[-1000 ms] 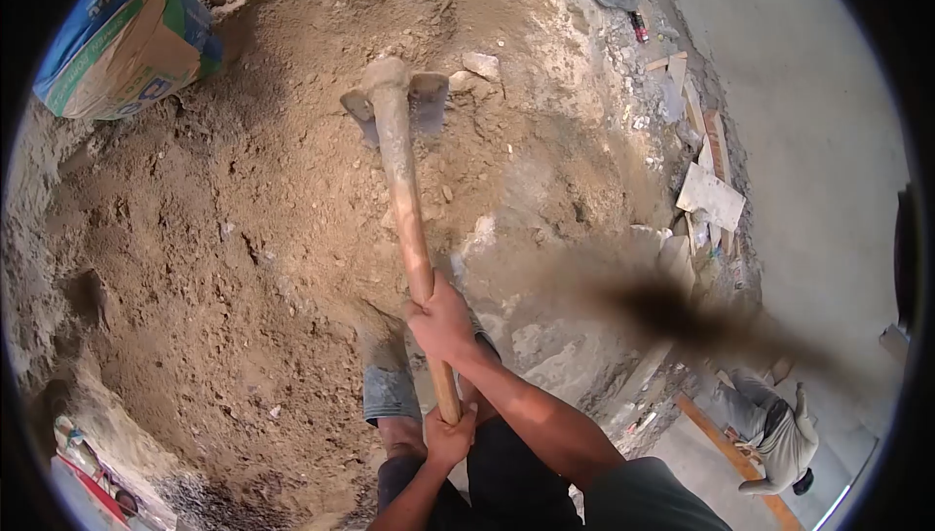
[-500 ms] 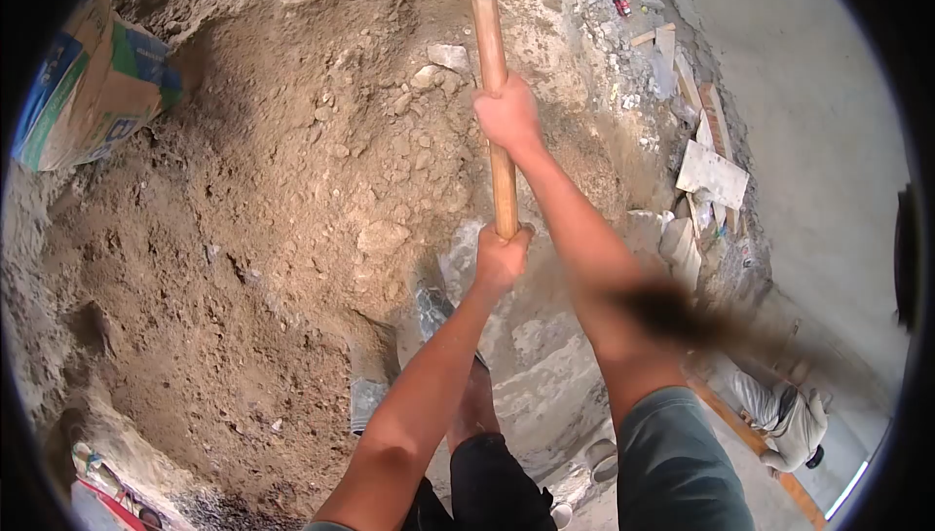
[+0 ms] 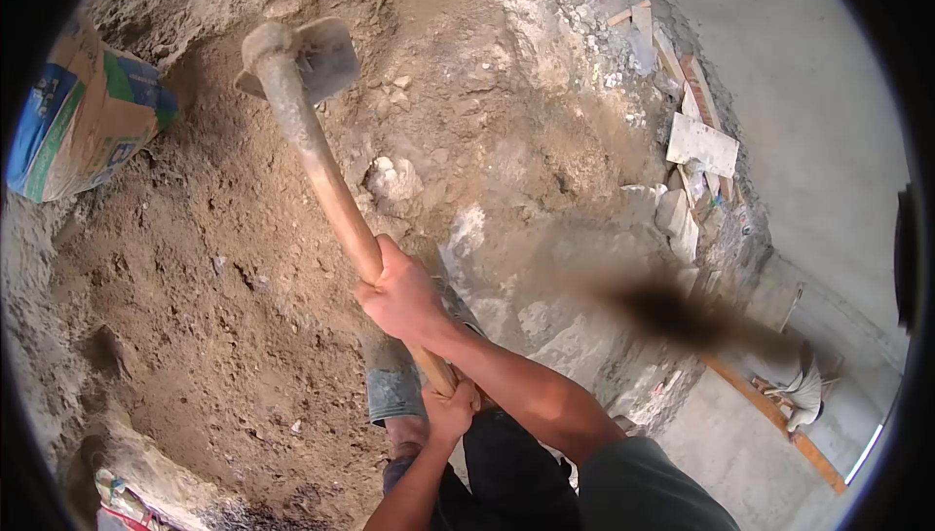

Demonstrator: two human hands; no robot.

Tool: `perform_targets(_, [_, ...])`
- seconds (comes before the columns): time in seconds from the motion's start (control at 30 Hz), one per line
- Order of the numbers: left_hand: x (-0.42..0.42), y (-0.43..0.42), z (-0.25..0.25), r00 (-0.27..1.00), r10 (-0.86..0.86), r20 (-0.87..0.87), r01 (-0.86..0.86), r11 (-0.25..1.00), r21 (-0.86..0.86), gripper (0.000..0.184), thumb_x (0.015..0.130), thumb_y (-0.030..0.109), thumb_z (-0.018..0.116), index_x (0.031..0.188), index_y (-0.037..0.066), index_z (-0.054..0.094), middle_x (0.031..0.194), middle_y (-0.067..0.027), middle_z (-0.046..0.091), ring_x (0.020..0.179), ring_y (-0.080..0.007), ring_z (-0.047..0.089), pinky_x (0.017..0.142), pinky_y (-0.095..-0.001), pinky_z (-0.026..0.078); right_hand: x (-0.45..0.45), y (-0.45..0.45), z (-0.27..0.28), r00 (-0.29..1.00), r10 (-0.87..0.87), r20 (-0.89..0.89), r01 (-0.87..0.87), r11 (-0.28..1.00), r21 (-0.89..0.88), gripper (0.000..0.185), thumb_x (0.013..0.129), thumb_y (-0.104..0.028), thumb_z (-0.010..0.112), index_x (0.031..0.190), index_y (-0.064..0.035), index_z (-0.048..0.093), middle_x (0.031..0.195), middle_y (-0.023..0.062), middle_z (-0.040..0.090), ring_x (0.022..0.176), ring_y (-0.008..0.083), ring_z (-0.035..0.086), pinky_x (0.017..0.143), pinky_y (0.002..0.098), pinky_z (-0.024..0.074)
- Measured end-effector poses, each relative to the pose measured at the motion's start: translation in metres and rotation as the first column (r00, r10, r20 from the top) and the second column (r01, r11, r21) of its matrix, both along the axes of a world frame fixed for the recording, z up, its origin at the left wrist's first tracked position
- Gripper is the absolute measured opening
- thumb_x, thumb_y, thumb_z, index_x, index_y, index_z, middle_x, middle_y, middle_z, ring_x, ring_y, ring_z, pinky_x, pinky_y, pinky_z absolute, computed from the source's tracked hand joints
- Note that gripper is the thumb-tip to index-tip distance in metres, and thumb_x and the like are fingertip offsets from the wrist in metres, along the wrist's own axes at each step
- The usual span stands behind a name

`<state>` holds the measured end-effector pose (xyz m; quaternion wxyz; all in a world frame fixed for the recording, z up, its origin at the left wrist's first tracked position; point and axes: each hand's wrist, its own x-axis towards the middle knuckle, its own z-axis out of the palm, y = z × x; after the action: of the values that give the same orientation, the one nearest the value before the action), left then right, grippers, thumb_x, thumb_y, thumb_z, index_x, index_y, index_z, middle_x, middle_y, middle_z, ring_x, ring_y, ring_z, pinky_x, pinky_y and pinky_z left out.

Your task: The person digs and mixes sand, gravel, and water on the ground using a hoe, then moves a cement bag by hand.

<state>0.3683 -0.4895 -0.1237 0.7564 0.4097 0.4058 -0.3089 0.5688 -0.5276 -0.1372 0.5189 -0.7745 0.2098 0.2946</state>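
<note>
One hoe [image 3: 329,180] in clenched right hand [image 3: 401,295] and left hand [image 3: 451,408], open soil [image 3: 209,93] between blade [image 3: 329,58] and bag [image 3: 93,132]

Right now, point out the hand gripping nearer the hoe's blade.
The right hand, partway up the handle; the left hand grips lower, farther from the blade.
</note>
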Motion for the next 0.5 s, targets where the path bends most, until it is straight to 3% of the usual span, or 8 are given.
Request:
perform_targets(0.07, [0.045, -0.007, -0.041, 0.941, -0.028, 0.336, -0.046, 0.977, 0.209, 0.010, 0.086, 0.004, 0.069, 0.081, -0.001, 0.061, 0.066, -0.0016, 0.061, 0.061, -0.0112, 0.061, 0.055, -0.0255, 0.050, 0.051, 0.008, 0.026, 0.971, 0.071, 0.228, -0.081, 0.996, 0.036, 0.034, 0.076, -0.010, 0.064, 0.103, 0.0018, 0.048, 0.072, 0.0254, 0.062, 0.072, 0.0441, 0.067, 0.064, 0.0480, 0.0507])
perform_targets(0.17, [0.123, -0.006, -0.147, 0.931, -0.132, 0.340, 0.130, 0.991, 0.028, 0.033, 0.100, 0.025, 0.060, 0.125, 0.005, 0.050, 0.109, -0.0009, 0.056, 0.096, -0.0093, 0.054, 0.085, -0.0306, 0.048, 0.147, -0.001, 0.066, 0.837, 0.116, 0.535, -0.165, 0.985, 0.046, 0.032, 0.074, -0.008, 0.065, 0.099, 0.0062, 0.051, 0.065, 0.0232, 0.063, 0.064, 0.0385, 0.069, 0.061, 0.0455, 0.0544])
perform_targets(0.2, [0.159, -0.026, -0.151, 0.902, -0.093, 0.421, 0.073, 0.995, 0.064, 0.032, 0.095, 0.020, 0.065, 0.119, 0.004, 0.052, 0.104, -0.0025, 0.056, 0.093, -0.0113, 0.055, 0.081, -0.0311, 0.048, 0.171, -0.006, 0.065, 0.714, 0.129, 0.688, -0.160, 0.987, -0.019, 0.031, 0.074, -0.009, 0.065, 0.098, 0.0067, 0.053, 0.065, 0.0223, 0.063, 0.064, 0.0375, 0.070, 0.063, 0.0442, 0.0559])
perform_targets(0.27, [0.232, -0.065, -0.154, 0.816, -0.032, 0.577, -0.050, 0.991, 0.126, 0.033, 0.083, 0.012, 0.075, 0.105, 0.000, 0.054, 0.095, -0.0057, 0.057, 0.086, -0.0152, 0.057, 0.073, -0.0320, 0.048, 0.203, -0.031, 0.065, 0.645, 0.216, 0.733, -0.107, 0.975, -0.193, 0.029, 0.075, -0.010, 0.065, 0.097, 0.0064, 0.056, 0.068, 0.0208, 0.066, 0.064, 0.0349, 0.070, 0.064, 0.0416, 0.0580])
perform_targets(0.33, [0.240, -0.125, -0.109, 0.819, 0.110, 0.563, -0.112, 0.993, -0.030, 0.012, 0.088, 0.007, 0.067, 0.084, 0.001, 0.058, 0.067, 0.0006, 0.056, 0.058, -0.0101, 0.054, 0.052, -0.0267, 0.043, 0.203, -0.074, 0.043, 0.758, 0.217, 0.615, -0.081, 0.967, -0.242, 0.031, 0.077, -0.012, 0.065, 0.101, 0.0061, 0.056, 0.071, 0.0196, 0.066, 0.063, 0.0313, 0.070, 0.062, 0.0417, 0.0579])
perform_targets(0.4, [0.180, -0.173, -0.109, 0.972, 0.074, 0.223, -0.029, 0.980, -0.197, 0.015, 0.089, 0.006, 0.064, 0.076, 0.006, 0.055, 0.061, 0.0025, 0.052, 0.049, -0.0065, 0.047, 0.043, -0.0245, 0.034, 0.161, -0.137, -0.016, 0.948, 0.172, 0.269, -0.087, 0.949, -0.302, 0.041, 0.080, -0.012, 0.065, 0.113, 0.0095, 0.052, 0.080, 0.0213, 0.066, 0.064, 0.0271, 0.069, 0.054, 0.0376, 0.0584])
perform_targets(0.47, [0.089, -0.193, -0.102, 0.969, -0.104, -0.224, 0.004, 0.913, -0.408, 0.022, 0.088, 0.009, 0.062, 0.074, 0.012, 0.046, 0.059, 0.0035, 0.045, 0.046, -0.0087, 0.041, 0.042, -0.0262, 0.032, 0.076, -0.209, -0.117, 0.998, 0.002, -0.064, -0.039, 0.817, -0.576, 0.047, 0.077, -0.017, 0.066, 0.115, 0.0085, 0.056, 0.099, 0.0283, 0.069, 0.088, 0.0383, 0.071, 0.077, 0.0435, 0.0574])
perform_targets(0.5, [0.060, -0.184, -0.100, 0.947, -0.206, -0.249, 0.084, 0.902, -0.424, 0.020, 0.088, 0.009, 0.062, 0.076, 0.013, 0.046, 0.059, 0.0038, 0.043, 0.046, -0.0092, 0.041, 0.042, -0.0266, 0.032, 0.039, -0.234, -0.155, 0.976, -0.062, -0.209, -0.075, 0.804, -0.590, 0.048, 0.075, -0.019, 0.065, 0.115, 0.0074, 0.059, 0.104, 0.0282, 0.068, 0.099, 0.0407, 0.067, 0.087, 0.0439, 0.0538])
